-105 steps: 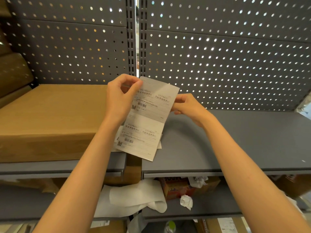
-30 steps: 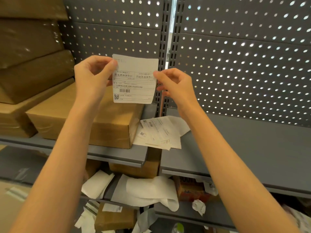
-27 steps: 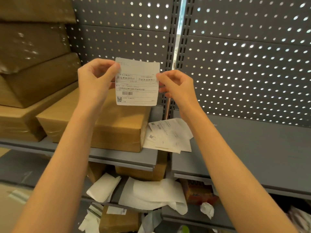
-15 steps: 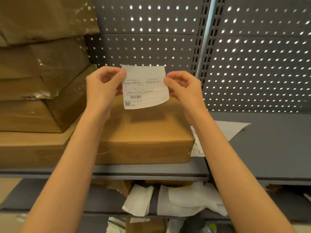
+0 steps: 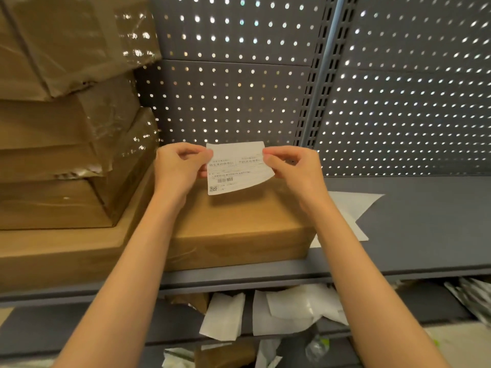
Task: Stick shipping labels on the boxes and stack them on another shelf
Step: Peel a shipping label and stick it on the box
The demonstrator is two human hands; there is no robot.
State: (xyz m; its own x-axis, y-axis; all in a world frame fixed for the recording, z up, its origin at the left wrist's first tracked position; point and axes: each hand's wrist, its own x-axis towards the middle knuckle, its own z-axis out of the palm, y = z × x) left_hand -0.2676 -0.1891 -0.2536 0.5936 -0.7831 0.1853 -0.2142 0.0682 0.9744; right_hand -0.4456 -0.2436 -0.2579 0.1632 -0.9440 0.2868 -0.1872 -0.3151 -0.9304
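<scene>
Above the brown box (image 5: 236, 224), left hand (image 5: 178, 168) and right hand (image 5: 293, 168) each pinch the shipping label (image 5: 237, 168) in a closed grip.

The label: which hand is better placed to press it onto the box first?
Left, probably. The left hand pinches the label above the box, over its top; the right hand pinches the opposite edge, nearer the box's right side.

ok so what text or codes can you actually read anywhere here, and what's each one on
Label pinched between left hand and right hand: two headings of Chinese characters, the left one ending "01"; the characters are too blurred to read.
Same label: a barcode and a QR code, smaller print unreadable.
Brown boxes: no print visible.
White sheets on the shelf: blank sides showing.
</scene>
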